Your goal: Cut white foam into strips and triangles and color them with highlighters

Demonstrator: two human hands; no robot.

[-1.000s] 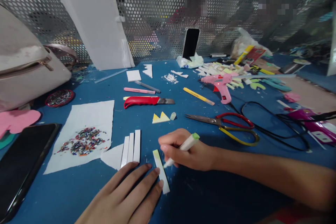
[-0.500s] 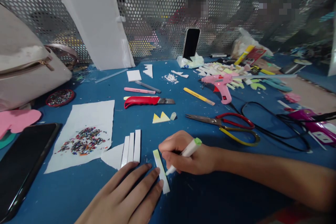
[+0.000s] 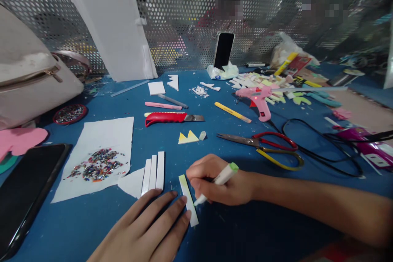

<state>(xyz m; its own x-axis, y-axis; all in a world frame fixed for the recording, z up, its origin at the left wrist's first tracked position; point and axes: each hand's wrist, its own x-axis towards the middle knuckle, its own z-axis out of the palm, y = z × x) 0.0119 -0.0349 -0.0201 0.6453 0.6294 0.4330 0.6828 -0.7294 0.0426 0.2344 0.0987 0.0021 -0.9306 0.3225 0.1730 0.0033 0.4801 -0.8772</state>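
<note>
My right hand [image 3: 216, 180] grips a white marker [image 3: 226, 173] with a green end. Its tip meets the right edge of a narrow white strip [image 3: 189, 204], whose far end is tinted yellow-green. Spread flat on the table, my left hand [image 3: 153, 227] has fingertips touching the strip's left side. Several plain white strips [image 3: 160, 170] lie side by side just beyond the left fingers, partly over a white piece [image 3: 132, 183]. Farther off sits a small zigzag piece [image 3: 188, 137] with yellow peaks, beside a translucent cap [image 3: 202, 135].
A red utility knife [image 3: 166, 118] has its blade out. Open-bladed scissors [image 3: 260, 144] and a pink glue gun [image 3: 258, 100] with a black cord lie to the right. Left are a paper with beads [image 3: 123, 135] and a black phone [image 3: 30, 192]. A second phone [image 3: 224, 51] stands behind.
The marker and right hand have shifted very slightly, with the marker's green end a little lower and farther right. My left hand holds its place.
</note>
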